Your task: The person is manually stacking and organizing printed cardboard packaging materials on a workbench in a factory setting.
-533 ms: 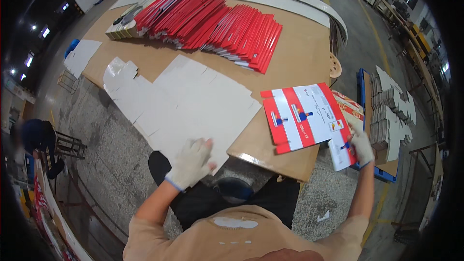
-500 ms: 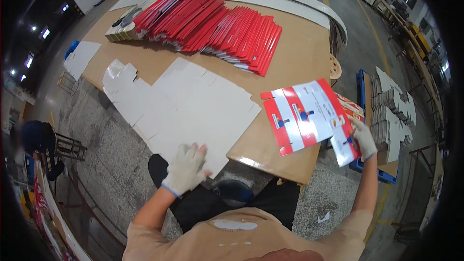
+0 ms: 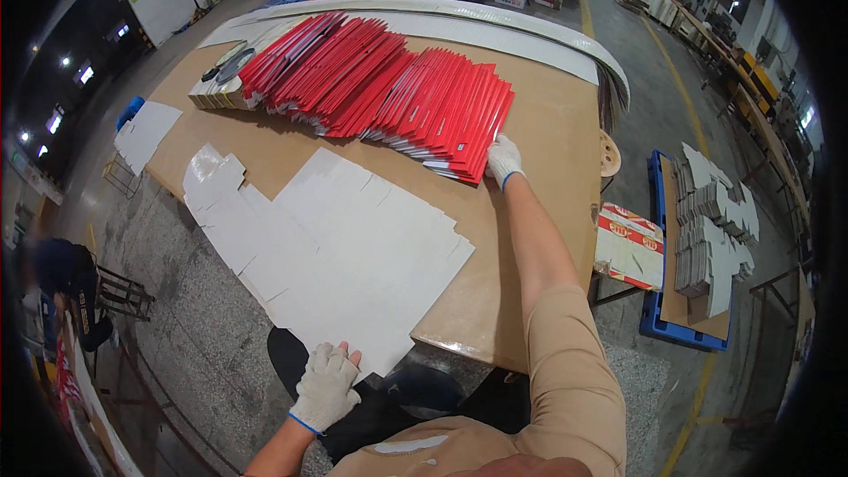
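- Cardboard, cut flat into a white blank (image 3: 353, 238) with notched edges and slits, lies across the near left part of the brown worktop (image 3: 552, 132), its near end jutting past the edge over the person's lap.
- Left hand (image 3: 325, 389), in a pale knitted glove with bare fingertips, rests at the near end of that blank; its fingers lie close together and slightly bent over the margin. Whether the thumb pinches from below, I cannot tell.
- Right hand (image 3: 504, 157), gloved likewise with a blue cuff, reaches far over the worktop and touches the right end of the row of red pieces (image 3: 353, 71). Its fingers are partly hidden, so I cannot tell whether they pinch a piece.
- Red pieces lean tightly on one another in a long overlapping row beyond the white blank, pale edges showing along the near side.
- Left of the row, a grey ring-shaped item (image 3: 234, 66) sits on a pale bundle (image 3: 216, 99).
- Long white strips (image 3: 442, 16) curve along the far edge.
- Right of the worktop stands a red-and-white carton (image 3: 629, 252); past it, a blue pallet (image 3: 651, 318) carries stacked white blanks (image 3: 707, 252).
- Another person (image 3: 66, 269), in dark clothing, is at far left.
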{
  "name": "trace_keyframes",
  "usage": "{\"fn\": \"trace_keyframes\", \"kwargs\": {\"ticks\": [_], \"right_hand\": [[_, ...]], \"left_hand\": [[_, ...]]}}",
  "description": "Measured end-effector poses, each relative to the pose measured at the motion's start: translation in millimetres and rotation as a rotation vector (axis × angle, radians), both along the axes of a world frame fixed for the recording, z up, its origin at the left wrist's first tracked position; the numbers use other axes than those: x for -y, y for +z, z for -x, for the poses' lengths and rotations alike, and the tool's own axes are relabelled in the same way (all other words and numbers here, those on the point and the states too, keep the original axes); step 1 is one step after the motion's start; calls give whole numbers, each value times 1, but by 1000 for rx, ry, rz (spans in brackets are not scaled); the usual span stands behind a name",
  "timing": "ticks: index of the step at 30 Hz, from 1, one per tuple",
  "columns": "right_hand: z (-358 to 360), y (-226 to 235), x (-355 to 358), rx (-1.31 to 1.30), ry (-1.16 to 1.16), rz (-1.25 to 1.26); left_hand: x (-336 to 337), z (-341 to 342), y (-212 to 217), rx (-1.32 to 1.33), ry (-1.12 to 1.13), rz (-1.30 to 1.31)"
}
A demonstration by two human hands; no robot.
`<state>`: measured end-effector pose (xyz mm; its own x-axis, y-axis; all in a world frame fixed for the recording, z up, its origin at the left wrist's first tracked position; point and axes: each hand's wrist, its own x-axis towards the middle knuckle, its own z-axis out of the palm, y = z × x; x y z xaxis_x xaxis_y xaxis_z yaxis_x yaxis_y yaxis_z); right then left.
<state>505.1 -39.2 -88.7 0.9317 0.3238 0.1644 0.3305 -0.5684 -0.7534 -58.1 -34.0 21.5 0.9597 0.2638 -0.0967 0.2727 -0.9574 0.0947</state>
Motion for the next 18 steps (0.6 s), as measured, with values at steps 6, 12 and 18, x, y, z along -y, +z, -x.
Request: {"fn": "trace_keyframes", "kwargs": {"ticks": [6, 12, 18], "right_hand": [[99, 37, 70, -745, 277, -406], [318, 86, 184, 602, 476, -75], [379, 79, 242, 712, 437, -142]], "left_hand": [[-35, 19, 67, 291, 246, 223], [0, -34, 108, 405, -82, -130], [66, -75, 53, 168, -573, 270]]}}
